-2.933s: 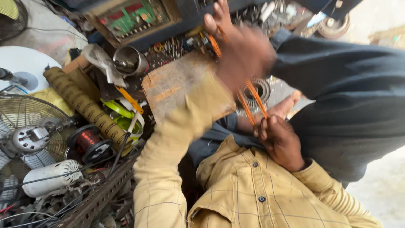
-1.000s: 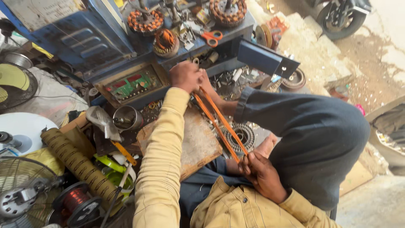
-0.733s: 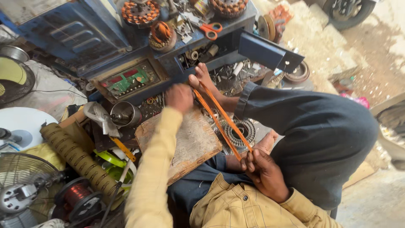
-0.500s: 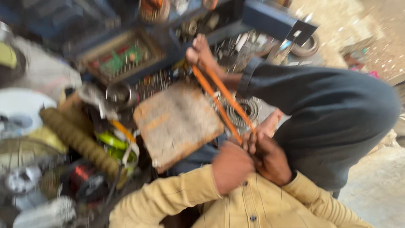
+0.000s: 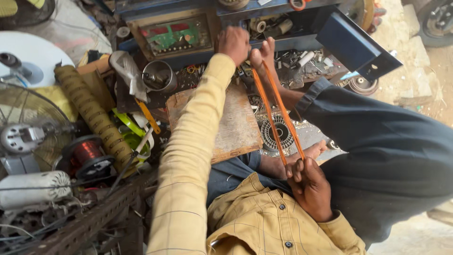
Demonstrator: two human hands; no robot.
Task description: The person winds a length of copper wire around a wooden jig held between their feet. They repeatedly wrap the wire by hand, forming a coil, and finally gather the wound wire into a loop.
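- A red copper-wire spool (image 5: 85, 153) lies at the left edge of the cluttered workbench (image 5: 141, 99).
- The left hand (image 5: 234, 43) is curled shut at the far end of the stretched orange wire loop (image 5: 278, 113); whether it grips the loop cannot be told.
- The right hand (image 5: 309, 186) pinches the loop's near end, above the lap.

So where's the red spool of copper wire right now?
The red spool of copper wire sits at the head view's left, beside the long mottled roll, above the white motor.
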